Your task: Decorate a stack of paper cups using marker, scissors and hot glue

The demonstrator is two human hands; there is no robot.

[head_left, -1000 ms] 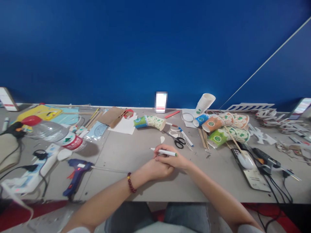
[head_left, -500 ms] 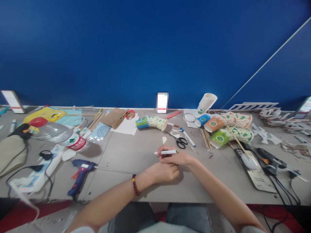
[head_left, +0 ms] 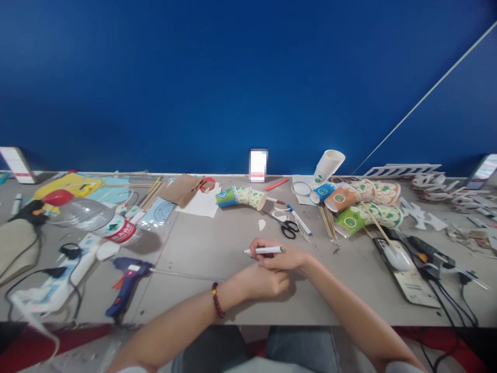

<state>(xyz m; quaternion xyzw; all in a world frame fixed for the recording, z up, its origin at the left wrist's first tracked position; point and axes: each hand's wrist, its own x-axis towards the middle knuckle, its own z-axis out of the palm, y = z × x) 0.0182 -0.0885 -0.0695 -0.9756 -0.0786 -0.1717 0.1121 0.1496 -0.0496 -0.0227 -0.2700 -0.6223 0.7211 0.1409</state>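
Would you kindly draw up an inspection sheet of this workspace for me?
Surface: grey tabletop, crowded along its back edge.
Things in hand: white marker with a green end, in the right hand, tip pointing left.
Clutter: scissors, a curved paper-cup piece, a clear bottle on its side, a blue glue gun.
Hands: the right hand rests across the left hand; whether the left holds anything is hidden.
Cables: a white power strip with black plugs at left; black cables near the front edge at right.
Surroundings: blue wall behind, a phone upright before it.
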